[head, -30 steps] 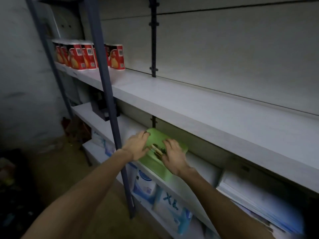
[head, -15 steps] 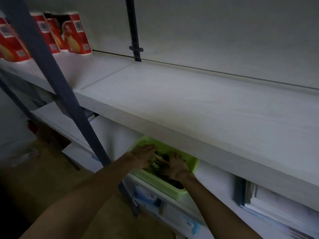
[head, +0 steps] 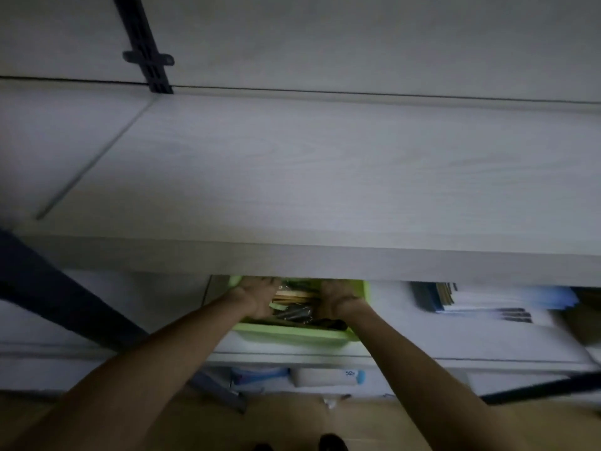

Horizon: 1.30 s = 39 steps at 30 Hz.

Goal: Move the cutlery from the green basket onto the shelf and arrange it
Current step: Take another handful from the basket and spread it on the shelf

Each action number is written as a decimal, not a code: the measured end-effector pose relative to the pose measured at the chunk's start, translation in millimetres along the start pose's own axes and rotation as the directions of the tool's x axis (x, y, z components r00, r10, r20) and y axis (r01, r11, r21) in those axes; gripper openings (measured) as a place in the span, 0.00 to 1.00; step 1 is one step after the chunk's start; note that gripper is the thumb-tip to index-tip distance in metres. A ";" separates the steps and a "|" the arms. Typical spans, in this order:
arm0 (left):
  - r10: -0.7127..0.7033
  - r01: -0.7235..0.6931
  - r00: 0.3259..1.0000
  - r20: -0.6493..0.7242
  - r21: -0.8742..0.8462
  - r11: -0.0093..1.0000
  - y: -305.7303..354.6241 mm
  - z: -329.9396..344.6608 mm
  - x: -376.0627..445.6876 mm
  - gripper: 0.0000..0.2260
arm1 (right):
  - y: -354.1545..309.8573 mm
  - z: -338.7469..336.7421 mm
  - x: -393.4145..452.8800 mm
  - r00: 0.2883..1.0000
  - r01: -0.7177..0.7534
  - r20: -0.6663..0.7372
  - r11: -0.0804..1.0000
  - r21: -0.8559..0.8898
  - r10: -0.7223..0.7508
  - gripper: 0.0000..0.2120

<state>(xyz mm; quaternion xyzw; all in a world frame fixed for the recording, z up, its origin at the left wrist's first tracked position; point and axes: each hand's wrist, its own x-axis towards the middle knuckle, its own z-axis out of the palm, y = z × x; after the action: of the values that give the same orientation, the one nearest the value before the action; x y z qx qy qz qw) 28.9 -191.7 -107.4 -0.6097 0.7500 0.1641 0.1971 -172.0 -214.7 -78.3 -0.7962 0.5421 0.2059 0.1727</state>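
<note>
The green basket (head: 292, 335) stands on the middle shelf, partly under the wide white upper shelf (head: 325, 190). Inside it lie bundled wooden sticks (head: 294, 296) and dark cutlery pieces (head: 297, 312). My left hand (head: 257, 296) and my right hand (head: 338, 296) both reach into the basket, one on each side of the cutlery. The upper shelf's front edge hides the fingertips of both hands, so I cannot see whether they hold anything.
A dark metal upright (head: 65, 307) slants across the left. Stacked books and papers (head: 481, 299) lie to the right of the basket. Packages (head: 325, 375) sit on the lowest shelf. A bracket (head: 148, 58) is fixed on the back wall.
The view has swung right and closer, so the red packs are out of sight. Both hands have gone deeper into the basket, under the upper shelf's edge.
</note>
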 end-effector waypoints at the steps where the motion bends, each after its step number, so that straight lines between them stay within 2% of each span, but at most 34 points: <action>1: 0.011 -0.011 1.000 0.001 0.066 0.998 -0.8 2.4 1.7 0.34 | -4.4 -1.5 -2.0 1.000 -0.019 0.004 1.000 -0.003 0.019 0.23; 5: 0.056 -0.051 0.998 -0.013 0.233 0.971 -3.3 6.7 5.7 0.25 | -7.3 10.1 -4.4 0.996 -0.082 -0.020 0.997 -0.013 0.082 0.16; 12: 0.041 -0.036 0.999 -0.015 0.273 0.961 -7.2 10.1 5.1 0.12 | -7.0 20.6 -1.3 0.997 -0.069 -0.036 0.997 -0.021 0.069 0.17; 17: 0.022 -0.029 0.999 0.029 0.260 0.965 -0.4 5.6 -4.1 0.10 | -0.7 23.3 -1.3 0.999 -0.024 -0.045 0.999 -0.032 0.022 0.18; 21: 0.010 -0.037 0.994 0.111 0.243 0.969 6.2 3.4 -10.9 0.12 | 4.7 23.2 -3.3 0.998 0.010 -0.059 0.999 -0.043 -0.012 0.23; 25: -0.011 -0.035 0.986 0.166 0.270 0.962 10.5 -1.1 -16.3 0.10 | 8.8 26.7 2.5 0.998 0.042 -0.046 0.998 -0.046 -0.044 0.20; 29: 0.026 -0.026 1.000 0.007 0.450 0.893 10.7 -18.1 -19.6 0.11 | 8.3 24.5 3.0 0.971 0.095 -0.219 0.995 -0.038 -0.101 0.30; 32: 0.049 0.005 0.993 -0.108 0.455 0.890 10.3 -35.6 -20.1 0.15 | 9.3 21.0 3.9 0.937 0.113 -0.322 0.990 -0.079 -0.133 0.29; 35: 0.048 0.017 0.988 -0.146 0.411 0.911 10.0 -48.5 -21.2 0.18 | 11.9 21.6 1.8 0.954 0.092 -0.270 0.986 -0.141 -0.128 0.25; 39: 0.062 0.003 0.985 -0.158 0.383 0.924 0.9 -53.4 -24.3 0.19 | 12.6 27.2 -1.4 0.976 0.139 -0.144 0.974 -0.181 -0.166 0.26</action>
<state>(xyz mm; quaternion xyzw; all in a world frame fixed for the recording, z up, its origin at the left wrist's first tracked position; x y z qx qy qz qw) 27.3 -196.8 -49.0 -0.5598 0.7906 -0.0338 0.2460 -188.0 -204.5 -101.5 -0.8611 0.4718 0.1736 0.0761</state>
